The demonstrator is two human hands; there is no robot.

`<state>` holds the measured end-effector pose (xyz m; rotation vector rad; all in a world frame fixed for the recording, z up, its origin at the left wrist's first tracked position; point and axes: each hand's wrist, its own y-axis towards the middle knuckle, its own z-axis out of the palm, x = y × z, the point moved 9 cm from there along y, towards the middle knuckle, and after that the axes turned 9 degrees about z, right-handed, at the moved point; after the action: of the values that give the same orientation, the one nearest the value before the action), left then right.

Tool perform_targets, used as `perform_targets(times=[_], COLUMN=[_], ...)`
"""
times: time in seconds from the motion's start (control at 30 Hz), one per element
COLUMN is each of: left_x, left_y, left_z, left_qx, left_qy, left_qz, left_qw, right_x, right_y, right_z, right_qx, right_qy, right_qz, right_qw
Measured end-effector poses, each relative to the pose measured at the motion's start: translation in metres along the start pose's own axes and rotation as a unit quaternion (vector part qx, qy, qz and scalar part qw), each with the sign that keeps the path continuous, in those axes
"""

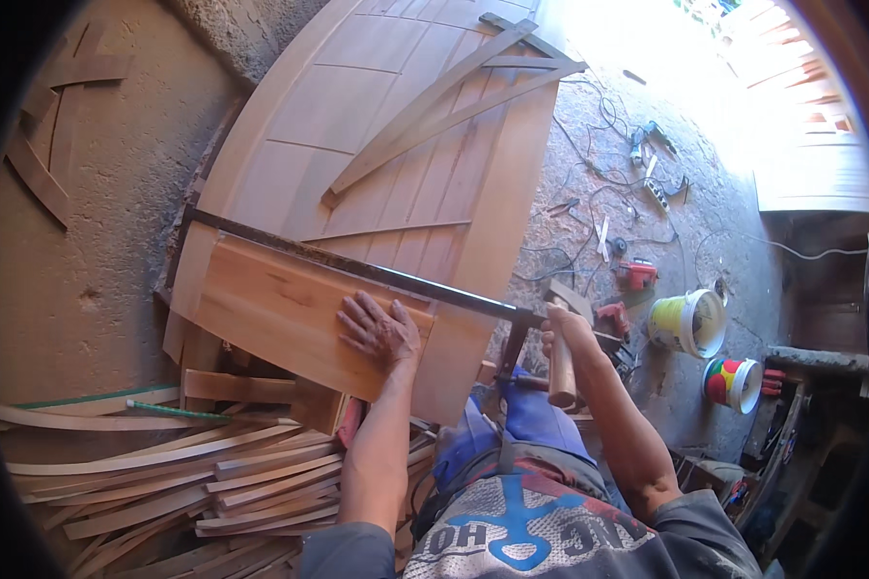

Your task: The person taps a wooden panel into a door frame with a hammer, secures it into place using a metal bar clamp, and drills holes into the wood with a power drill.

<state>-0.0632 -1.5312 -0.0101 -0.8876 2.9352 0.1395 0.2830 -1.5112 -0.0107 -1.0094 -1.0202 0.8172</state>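
My left hand (381, 328) lies flat with spread fingers on the bottom wooden panel (270, 294) of a large wooden door (492, 222). A long dark metal bar clamp (357, 259) runs across the door just beyond that hand, its jaw end (514, 347) hanging by the near right edge. Beside this end, my right hand (574, 333) is closed around the wooden handle of a hammer (562, 374). The hammer's head, partly visible, is beyond the fist. A triangular wooden frame (444, 101) rests on the upper part of the door.
Many thin wood strips (270, 473) are piled at lower left. On the floor to the right are cables, power tools (637, 275), a white-and-yellow bucket (681, 323) and a smaller colourful bucket (729, 384). A rough wall (135, 251) stands at left, with wood pieces (63, 125) by it.
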Motion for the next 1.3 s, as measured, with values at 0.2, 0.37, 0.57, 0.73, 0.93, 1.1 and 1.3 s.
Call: perform_targets(times=[0.2,0.37,0.57,0.73,0.93,1.1,1.3], left_x=[0.006,0.002,0.001,-0.005,-0.001,0.010,0.025], left_y=[-0.002,-0.001,-0.002,0.005,0.011,0.001,0.006], left_z=[0.002,0.007,0.004,0.004,0.005,0.008,0.003], left_qx=[0.016,0.021,0.005,-0.010,-0.012,-0.009,-0.053], left_qy=[0.036,0.057,0.053,0.046,0.040,0.026,-0.068], left_qz=[-0.005,-0.005,0.000,0.010,0.006,-0.001,-0.021], left_qw=[0.999,0.998,0.999,0.999,0.999,1.000,0.996], right_x=[0.037,0.054,0.044,0.054,0.058,0.086,0.131], right_y=[0.066,0.069,0.063,0.079,0.053,-0.004,0.037], right_z=[-0.054,-0.009,0.040,0.014,0.035,0.081,0.197], right_qx=[0.067,-0.083,0.080,0.029,0.098,0.139,0.093], right_qy=[0.090,0.117,-0.071,0.025,-0.068,-0.309,-0.692], right_qz=[0.094,0.020,0.138,0.090,0.096,-0.112,-0.404], right_qw=[0.989,0.989,0.985,0.995,0.988,0.934,0.591])
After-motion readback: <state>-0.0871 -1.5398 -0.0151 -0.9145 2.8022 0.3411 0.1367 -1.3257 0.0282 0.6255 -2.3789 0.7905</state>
